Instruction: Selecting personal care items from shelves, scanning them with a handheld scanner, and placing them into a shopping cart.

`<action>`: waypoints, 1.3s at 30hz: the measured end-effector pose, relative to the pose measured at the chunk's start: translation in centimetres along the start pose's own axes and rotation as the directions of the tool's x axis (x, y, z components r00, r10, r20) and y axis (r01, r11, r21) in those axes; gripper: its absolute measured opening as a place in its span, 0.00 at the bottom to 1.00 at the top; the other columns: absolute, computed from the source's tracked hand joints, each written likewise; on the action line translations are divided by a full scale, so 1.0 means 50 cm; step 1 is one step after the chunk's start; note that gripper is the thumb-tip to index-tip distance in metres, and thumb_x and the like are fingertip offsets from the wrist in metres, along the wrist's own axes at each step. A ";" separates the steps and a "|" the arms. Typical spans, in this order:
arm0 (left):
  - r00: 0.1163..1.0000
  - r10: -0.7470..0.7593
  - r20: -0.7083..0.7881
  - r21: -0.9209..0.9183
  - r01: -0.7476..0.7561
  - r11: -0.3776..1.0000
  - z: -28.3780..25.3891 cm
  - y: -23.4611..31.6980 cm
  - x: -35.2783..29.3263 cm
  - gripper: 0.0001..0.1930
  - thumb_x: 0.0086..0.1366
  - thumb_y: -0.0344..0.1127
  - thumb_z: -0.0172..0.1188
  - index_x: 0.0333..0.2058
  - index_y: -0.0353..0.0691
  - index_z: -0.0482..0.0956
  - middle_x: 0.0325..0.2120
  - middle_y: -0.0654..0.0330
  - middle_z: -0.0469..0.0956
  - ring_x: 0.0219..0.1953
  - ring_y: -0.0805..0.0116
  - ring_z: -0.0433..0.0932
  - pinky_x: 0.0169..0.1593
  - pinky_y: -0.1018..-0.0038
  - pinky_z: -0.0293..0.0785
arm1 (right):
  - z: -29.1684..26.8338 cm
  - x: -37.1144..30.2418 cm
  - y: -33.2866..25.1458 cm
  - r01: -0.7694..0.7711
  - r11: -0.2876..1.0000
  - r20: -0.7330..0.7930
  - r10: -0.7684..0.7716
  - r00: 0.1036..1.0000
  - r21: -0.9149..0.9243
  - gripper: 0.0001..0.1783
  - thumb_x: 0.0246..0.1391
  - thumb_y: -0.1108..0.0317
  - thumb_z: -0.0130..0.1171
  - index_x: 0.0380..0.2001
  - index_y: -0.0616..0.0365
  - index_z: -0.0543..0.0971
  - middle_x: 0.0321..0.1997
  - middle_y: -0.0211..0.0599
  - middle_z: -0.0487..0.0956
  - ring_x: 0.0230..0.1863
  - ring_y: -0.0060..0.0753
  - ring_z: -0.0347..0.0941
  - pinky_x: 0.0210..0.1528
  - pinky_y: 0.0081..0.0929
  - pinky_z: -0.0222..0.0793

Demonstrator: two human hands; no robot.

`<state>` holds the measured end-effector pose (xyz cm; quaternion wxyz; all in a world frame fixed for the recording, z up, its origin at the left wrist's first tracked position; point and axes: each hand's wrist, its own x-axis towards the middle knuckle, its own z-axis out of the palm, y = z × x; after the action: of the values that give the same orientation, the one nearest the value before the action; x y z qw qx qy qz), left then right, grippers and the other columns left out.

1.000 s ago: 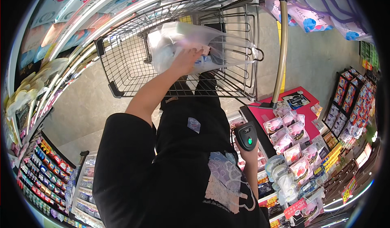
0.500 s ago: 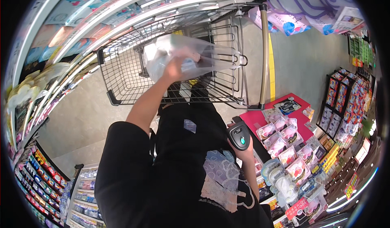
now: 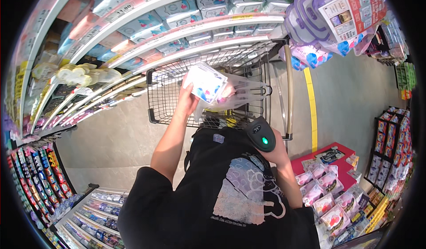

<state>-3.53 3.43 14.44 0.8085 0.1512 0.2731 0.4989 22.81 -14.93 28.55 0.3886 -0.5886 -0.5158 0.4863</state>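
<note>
Black tee [image 3: 191, 200] nearest cam. R hand [image 3: 278, 150] wrapped round blk scanner [image 3: 258, 133], grn light lit. L hand [image 3: 188, 100] pinching wht pack [image 3: 205, 83] w/ blue + pink print, thumb on its edge; pack's over clear plastic bag [image 3: 249, 91] in wire cart [image 3: 150, 78], can't tell if touching. Beyond cart: shelves [image 3: 195, 27] w/ rows of packs.

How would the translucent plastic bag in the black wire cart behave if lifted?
The translucent plastic bag is probably floppy: its film looks thin and creased. It might snag, since its narrow end reaches the dark loop on the black wire cart.
</note>
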 end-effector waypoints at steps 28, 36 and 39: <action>0.940 -0.242 -0.241 -0.095 0.225 0.970 0.245 -0.045 -0.053 0.24 0.70 0.51 0.39 0.52 0.40 0.71 0.43 0.57 0.79 0.41 0.60 0.81 0.39 0.64 0.83 | -0.099 -0.075 -0.035 0.054 0.998 0.068 -0.057 0.996 0.036 0.25 0.36 0.71 0.70 0.43 0.61 0.77 0.35 0.45 0.80 0.37 0.43 0.79 0.41 0.30 0.71; 0.928 -0.291 -0.232 0.001 0.299 0.954 0.265 -0.055 -0.042 0.26 0.69 0.56 0.39 0.54 0.45 0.70 0.46 0.58 0.78 0.45 0.61 0.80 0.40 0.63 0.81 | -0.090 -0.086 -0.069 0.044 0.990 0.017 -0.042 0.999 -0.137 0.22 0.36 0.69 0.69 0.40 0.57 0.77 0.34 0.44 0.78 0.38 0.51 0.76 0.40 0.35 0.71; 0.928 -0.269 -0.258 0.090 0.300 0.950 0.244 -0.050 -0.033 0.28 0.69 0.59 0.39 0.56 0.46 0.69 0.49 0.60 0.77 0.48 0.62 0.79 0.43 0.63 0.80 | -0.090 -0.088 -0.068 0.041 0.987 0.014 -0.039 0.999 -0.153 0.22 0.36 0.69 0.69 0.40 0.57 0.76 0.33 0.44 0.78 0.37 0.52 0.76 0.39 0.36 0.71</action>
<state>4.94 1.17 23.42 0.8215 0.0992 0.4204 0.3722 26.46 -18.52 33.58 0.3490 -0.6036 -0.5655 0.4405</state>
